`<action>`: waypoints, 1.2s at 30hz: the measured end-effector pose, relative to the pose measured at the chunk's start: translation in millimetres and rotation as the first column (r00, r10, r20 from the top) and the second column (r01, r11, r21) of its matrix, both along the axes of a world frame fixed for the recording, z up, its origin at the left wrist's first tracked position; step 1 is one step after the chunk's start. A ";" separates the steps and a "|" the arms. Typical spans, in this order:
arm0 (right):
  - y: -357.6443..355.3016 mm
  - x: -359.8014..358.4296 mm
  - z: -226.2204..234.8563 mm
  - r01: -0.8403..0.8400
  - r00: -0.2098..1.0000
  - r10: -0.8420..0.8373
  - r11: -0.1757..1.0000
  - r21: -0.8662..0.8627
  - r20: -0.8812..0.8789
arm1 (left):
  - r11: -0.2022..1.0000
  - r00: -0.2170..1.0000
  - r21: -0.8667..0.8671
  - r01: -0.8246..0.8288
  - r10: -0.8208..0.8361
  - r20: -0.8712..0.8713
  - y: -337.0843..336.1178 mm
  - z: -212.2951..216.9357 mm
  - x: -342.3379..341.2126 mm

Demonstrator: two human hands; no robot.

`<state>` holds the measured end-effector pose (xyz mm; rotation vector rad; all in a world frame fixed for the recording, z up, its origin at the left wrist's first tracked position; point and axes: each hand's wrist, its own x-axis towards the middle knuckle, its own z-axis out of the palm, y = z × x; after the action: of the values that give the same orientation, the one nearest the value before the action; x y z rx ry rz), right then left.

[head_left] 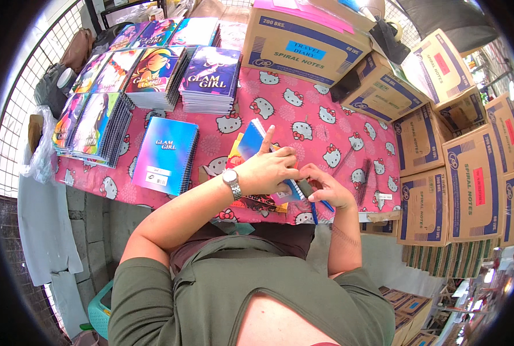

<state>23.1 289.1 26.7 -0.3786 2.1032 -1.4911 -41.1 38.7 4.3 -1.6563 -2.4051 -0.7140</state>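
My left hand (268, 170) grips a blue spiral notebook (251, 141), index finger stretched along it. The notebook is tilted over other colourful notebook covers (257, 203), partly hidden by my hand and forearm. Close against its lower corner, the bent fingers of my right hand (329, 187) are closed around a small tool with two blue handles (314, 213), which looks like pliers. A small dark grey piece (305, 188) shows between the two hands; whether it belongs to the tool I cannot tell. To the left lies a blue-and-pink spiral notebook (167, 151), flat on the table.
Stacks of spiral notebooks (211, 81) stand at the far left of the pink patterned tablecloth (291, 115). Loose dark spiral wires (363, 183) lie right of my right hand. Cardboard boxes (306, 46) line the far side and pile up at the right. A plastic bag (42, 147) hangs at the left edge.
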 end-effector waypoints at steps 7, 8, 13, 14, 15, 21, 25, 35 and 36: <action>-9.2 -7.5 -4.7 0.050 0.995 -0.072 0.953 -0.300 -0.063 | 0.910 0.915 0.116 -0.399 0.403 -0.010 -19.8 5.3 2.2; -13.2 -9.4 0.4 0.047 0.997 -0.067 0.904 -0.426 -0.033 | 0.909 0.921 0.160 -0.385 0.390 -0.004 -21.9 2.4 -2.3; -8.8 -16.7 -1.7 0.111 0.994 -0.073 0.716 -0.690 0.084 | 0.938 0.950 0.163 -0.305 0.311 -0.014 -22.4 0.7 -16.7; -8.0 -13.9 -2.5 0.129 0.991 -0.059 0.693 -0.710 0.124 | 0.940 0.948 0.139 -0.311 0.318 -0.030 -22.4 2.9 -13.4; -7.3 -11.5 -3.3 0.150 0.986 -0.044 0.669 -0.728 0.162 | 0.946 0.950 0.098 -0.309 0.311 -0.005 -22.5 2.7 -9.2; -9.2 -4.6 -18.8 0.210 0.976 -0.121 0.750 -0.627 0.181 | 0.967 0.966 -0.034 -0.253 0.255 0.053 -19.6 -2.1 -2.4; -9.8 -0.5 -15.0 0.131 0.990 -0.048 0.668 -0.732 0.133 | 0.960 0.959 0.024 -0.281 0.281 -0.034 -21.4 30.0 9.0; -18.3 -9.4 -2.7 -0.044 0.994 0.034 0.994 -0.100 -0.102 | 0.947 0.950 0.075 -0.311 0.311 0.014 -38.0 4.7 8.7; -14.9 -12.9 3.2 -0.054 0.971 0.059 0.998 0.028 -0.233 | 0.946 0.951 0.100 -0.309 0.308 0.024 -38.5 2.9 7.2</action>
<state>10.2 274.2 29.9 -0.6287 2.2658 -1.4497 -33.9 0.2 7.2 -1.2009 -2.5041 -0.7744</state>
